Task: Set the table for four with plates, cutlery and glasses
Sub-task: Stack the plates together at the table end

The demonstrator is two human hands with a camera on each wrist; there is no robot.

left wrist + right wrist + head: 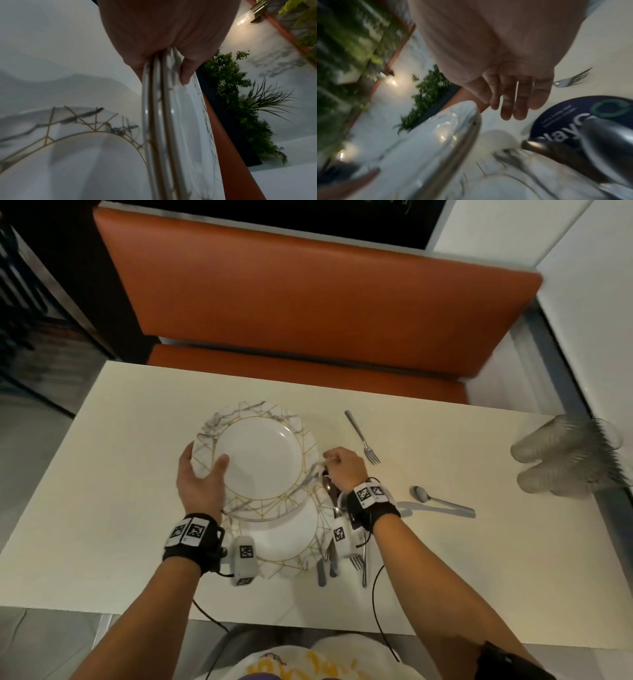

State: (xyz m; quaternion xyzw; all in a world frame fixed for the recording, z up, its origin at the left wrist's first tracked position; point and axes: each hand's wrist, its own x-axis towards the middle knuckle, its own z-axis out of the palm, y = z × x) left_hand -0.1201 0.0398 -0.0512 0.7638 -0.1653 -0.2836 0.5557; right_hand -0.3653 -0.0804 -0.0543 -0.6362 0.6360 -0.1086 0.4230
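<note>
Holding plates (pixel 260 453) above the near-edge plate (pixel 284 537), left hand (pixel 202 484) gripping left rim, right hand (pixel 342 467) fingering right rim, grasp unclear.

Cream table (pixel 137 419), rectangular, matte top. Orange padded bench (pixel 308 302) along far edge; seat (pixel 274 368) tucked close under that edge. White wall (pixel 582 285) right of bench. Dark railing (pixel 20 302) at far left, grey floor (pixel 27 433) below it. Green foliage (pixel 240 108) on pale wall. Lit wall lamp (pixel 247 17) above foliage, warm glow.
</note>
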